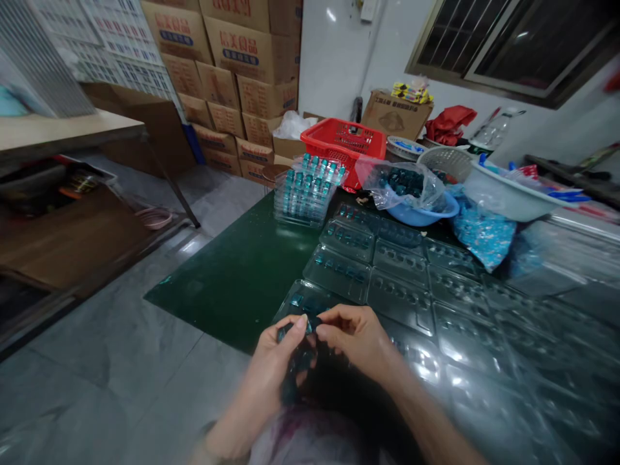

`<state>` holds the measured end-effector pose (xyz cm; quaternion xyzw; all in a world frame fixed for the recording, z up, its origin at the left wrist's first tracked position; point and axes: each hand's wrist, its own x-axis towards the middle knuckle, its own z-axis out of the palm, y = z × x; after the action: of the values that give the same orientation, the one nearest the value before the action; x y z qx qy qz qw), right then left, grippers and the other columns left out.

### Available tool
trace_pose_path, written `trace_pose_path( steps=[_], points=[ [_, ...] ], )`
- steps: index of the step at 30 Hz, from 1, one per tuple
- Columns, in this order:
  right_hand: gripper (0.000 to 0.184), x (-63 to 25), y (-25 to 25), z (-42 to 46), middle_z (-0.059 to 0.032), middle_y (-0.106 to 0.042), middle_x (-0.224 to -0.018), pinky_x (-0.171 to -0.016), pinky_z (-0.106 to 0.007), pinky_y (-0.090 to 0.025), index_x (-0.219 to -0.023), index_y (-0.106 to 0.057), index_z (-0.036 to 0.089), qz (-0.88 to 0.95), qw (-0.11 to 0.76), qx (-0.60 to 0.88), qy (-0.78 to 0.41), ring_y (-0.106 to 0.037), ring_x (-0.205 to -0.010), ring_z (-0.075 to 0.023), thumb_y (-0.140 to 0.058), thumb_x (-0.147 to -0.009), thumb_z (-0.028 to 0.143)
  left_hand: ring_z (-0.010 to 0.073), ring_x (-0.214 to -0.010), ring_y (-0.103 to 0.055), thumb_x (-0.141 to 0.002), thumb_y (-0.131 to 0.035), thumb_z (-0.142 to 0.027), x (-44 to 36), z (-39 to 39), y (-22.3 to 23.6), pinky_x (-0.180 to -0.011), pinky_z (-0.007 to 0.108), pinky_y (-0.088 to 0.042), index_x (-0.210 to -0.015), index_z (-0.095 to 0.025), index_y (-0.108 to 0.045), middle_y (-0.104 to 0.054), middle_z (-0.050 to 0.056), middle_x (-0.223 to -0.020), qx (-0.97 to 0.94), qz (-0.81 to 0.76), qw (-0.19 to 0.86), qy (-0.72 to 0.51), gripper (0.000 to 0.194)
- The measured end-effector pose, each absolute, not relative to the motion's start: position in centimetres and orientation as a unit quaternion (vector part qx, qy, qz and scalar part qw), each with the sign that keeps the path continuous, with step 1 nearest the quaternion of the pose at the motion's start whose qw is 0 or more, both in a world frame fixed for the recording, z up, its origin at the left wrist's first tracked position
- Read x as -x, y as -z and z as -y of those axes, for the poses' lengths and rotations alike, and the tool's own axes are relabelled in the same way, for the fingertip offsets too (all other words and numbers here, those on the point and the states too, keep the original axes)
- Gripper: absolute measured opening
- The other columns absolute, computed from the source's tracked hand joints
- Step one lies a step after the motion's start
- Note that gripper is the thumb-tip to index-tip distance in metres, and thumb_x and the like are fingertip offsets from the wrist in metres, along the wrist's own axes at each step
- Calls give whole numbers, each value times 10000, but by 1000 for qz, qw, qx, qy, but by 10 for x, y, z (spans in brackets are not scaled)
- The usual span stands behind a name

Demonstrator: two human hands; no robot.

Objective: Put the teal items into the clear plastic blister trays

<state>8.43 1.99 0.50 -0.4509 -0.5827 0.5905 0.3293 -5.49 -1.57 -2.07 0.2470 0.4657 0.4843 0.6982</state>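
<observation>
Left hand and right hand close together over clear blister tray, narrow fingertip pinch on small teal piece; long axis roughly sideways, blurred.

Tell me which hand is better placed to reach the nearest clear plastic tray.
Probably the left hand: its fingertips sit just below the teal pieces in the tray, closer than the right hand.

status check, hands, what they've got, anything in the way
Left hand and right hand pinching small dark teal piece. Clear plastic blister tray just beyond. Nothing seen in the way.
</observation>
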Motion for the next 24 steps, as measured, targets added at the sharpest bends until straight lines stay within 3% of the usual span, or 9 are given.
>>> trace_pose_path(
  steps=[4,13,24],
  points=[
    [215,-92,0,-25,-13,-601,-619,-418,-178,-404,-781,-633,129,547,280,415,-671,-502,-475,-73,-590,-705,327,93,-484,-499,-738,-498,-409,57,16,22,-349,149,-297,-736,-181,-524,-533,2,-622,-253,-481,694,-472,230],
    [256,-102,7,-29,-62,-631,-718,-421,-183,-438,-812,-649,106,499,272,353,-743,-537,-531,-92,-600,-694,329,93,-488,-502,-741,-494,-406,55,14,21,-353,142,-298,-721,-180,-522,-570,8,-623,-266,-478,701,-458,228],
    [169,-91,13,-16,36,-530,-546,-349,-145,-370,-817,-610,150,588,331,467,-571,-468,-399,-56,-465,-749,202,96,-453,-507,-715,-526,-413,46,16,24,-345,154,-319,-751,-188,-543,-585,0,-611,-276,-502,674,-465,229]
  ],
)
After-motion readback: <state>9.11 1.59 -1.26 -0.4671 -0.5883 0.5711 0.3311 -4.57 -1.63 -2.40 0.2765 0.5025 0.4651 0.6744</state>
